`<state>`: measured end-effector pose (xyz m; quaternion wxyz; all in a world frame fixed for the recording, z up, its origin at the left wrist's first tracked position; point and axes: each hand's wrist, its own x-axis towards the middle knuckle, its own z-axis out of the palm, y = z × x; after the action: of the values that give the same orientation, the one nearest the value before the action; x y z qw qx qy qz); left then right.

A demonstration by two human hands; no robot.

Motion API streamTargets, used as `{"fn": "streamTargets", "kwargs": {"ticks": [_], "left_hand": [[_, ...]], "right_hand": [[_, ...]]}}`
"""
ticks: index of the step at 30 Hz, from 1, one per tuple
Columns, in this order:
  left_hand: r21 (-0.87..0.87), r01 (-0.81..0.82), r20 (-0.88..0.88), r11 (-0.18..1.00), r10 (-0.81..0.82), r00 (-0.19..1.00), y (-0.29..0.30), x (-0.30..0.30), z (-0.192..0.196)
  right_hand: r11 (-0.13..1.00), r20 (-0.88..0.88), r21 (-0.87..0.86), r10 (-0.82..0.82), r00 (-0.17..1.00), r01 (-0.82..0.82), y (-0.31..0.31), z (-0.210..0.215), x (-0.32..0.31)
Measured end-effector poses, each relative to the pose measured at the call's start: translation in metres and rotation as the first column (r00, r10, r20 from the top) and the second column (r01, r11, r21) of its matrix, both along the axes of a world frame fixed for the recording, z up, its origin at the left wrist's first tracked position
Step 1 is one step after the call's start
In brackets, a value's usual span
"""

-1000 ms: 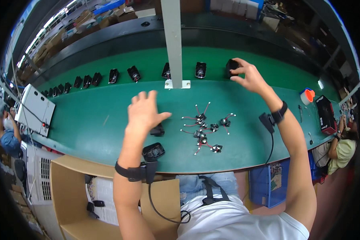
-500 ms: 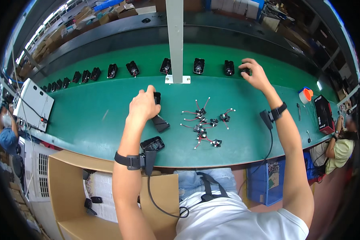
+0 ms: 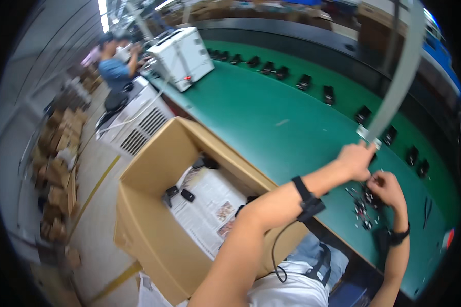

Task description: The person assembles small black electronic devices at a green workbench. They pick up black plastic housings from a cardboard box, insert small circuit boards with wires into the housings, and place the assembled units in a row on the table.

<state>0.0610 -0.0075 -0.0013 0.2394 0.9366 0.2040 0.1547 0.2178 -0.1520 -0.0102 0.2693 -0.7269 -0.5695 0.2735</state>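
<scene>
My left hand is curled round a black plastic housing, which is mostly hidden by the fingers. Just right of it and nearer to me, my right hand bends over a cluster of small black parts with red wires. Its thumb and fingers are pinched together, and what sits between them is too small and blurred to make out. On the green bench, the wired parts lie loose beneath my right hand.
Black housings stand in a spaced row along the far green strip. A grey post rises behind my left hand. An open cardboard box with newspaper and black pieces sits near left. Beyond stand a white machine and a person.
The view has swung left, bringing the cardboard box into fuller sight. My right hand has come back from the far row to the wired parts, close beside my left hand.
</scene>
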Motion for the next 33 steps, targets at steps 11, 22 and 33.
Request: {"fn": "streamTargets", "kwargs": {"ticks": [11,22,33], "left_hand": [[-0.254,0.051,-0.004,0.966,-0.054,0.999,-0.021,0.006,-0.018],[-0.386,0.224,0.273,0.895,-0.121,0.954,-0.036,0.004,-0.016],[-0.275,0.241,0.227,0.931,-0.181,0.957,-0.041,-0.005,0.014]], "right_hand": [[0.886,-0.400,0.349,-0.154,0.903,0.306,-0.023,-0.013,0.020],[0.821,-0.576,0.365,-0.170,0.799,0.438,-0.046,0.002,-0.019],[0.745,-0.579,0.501,-0.088,0.810,0.439,-0.053,0.005,-0.021]]}}
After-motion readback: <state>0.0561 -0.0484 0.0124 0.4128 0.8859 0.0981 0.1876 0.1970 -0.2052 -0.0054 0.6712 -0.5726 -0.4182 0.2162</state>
